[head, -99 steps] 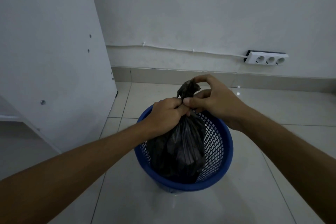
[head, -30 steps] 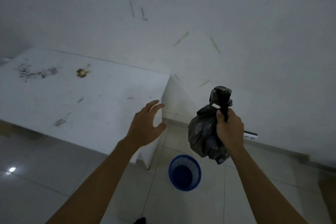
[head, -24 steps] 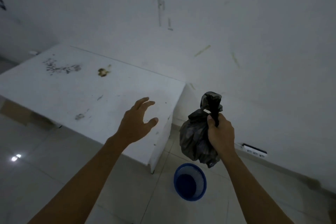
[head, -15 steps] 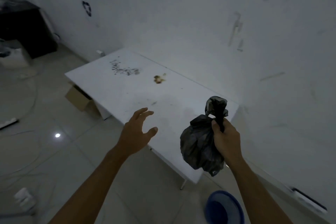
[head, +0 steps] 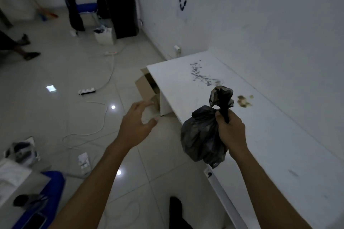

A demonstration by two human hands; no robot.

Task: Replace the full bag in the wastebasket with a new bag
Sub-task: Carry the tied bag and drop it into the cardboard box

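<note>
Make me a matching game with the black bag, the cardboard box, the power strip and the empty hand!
Things:
1. black bag
2. cardboard box
3. power strip
4. left hand

Places or states:
A. lying on the floor tiles
B. tucked under the end of the white table
C. open, holding nothing
D. gripped at its knotted neck by the right hand

Pairs: 1-D, 2-B, 3-A, 4-C

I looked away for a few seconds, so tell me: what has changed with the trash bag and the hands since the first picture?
The tied black bag was lifted out of the blue wastebasket, which has dropped out of view as the person turned toward the room. The left hand let go and now hangs open beside the white table. The right hand still grips the bag's knotted neck.
</note>
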